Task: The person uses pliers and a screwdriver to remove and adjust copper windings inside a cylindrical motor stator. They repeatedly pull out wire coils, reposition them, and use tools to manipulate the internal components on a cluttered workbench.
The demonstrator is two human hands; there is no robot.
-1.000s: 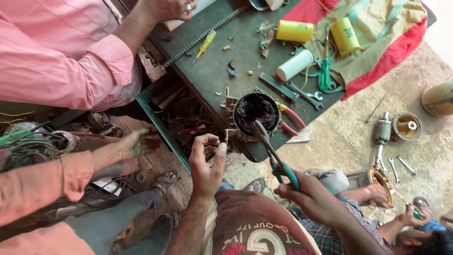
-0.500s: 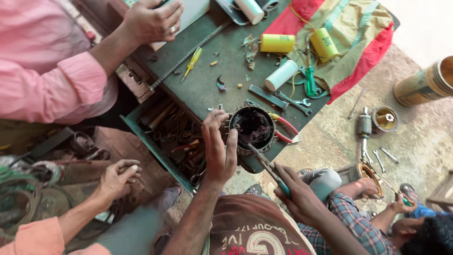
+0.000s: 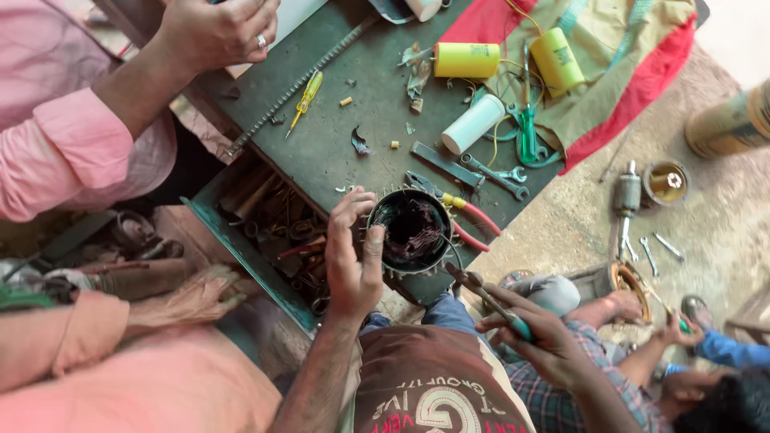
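Two hands work at the near edge of the green workbench [image 3: 337,136]. L hand [image 3: 351,261] clasps the motor stator [image 3: 411,232], a dark round housing w/ copper windings inside: thumb lies on its near-left rim, fingers curl up along the left outer wall. The stator sits on the bench corner, just above the person's brown shirt. R hand [image 3: 539,335] is closed round the teal handles of the pliers [image 3: 489,298], low and to the right of the stator. The plier nose points up-left and ends just beside the stator's lower-right rim; can't tell if it touches. Red-handled pliers [image 3: 469,220] lie on the bench touching the stator's right side, w/ spanners [image 3: 493,172], a white cylinder [image 3: 473,124] and a yellow capacitor [image 3: 467,60] further back. Open drawer [image 3: 265,232] of parts sits left of the L hand. Others' hands, in pink sleeves, stay well apart at left.
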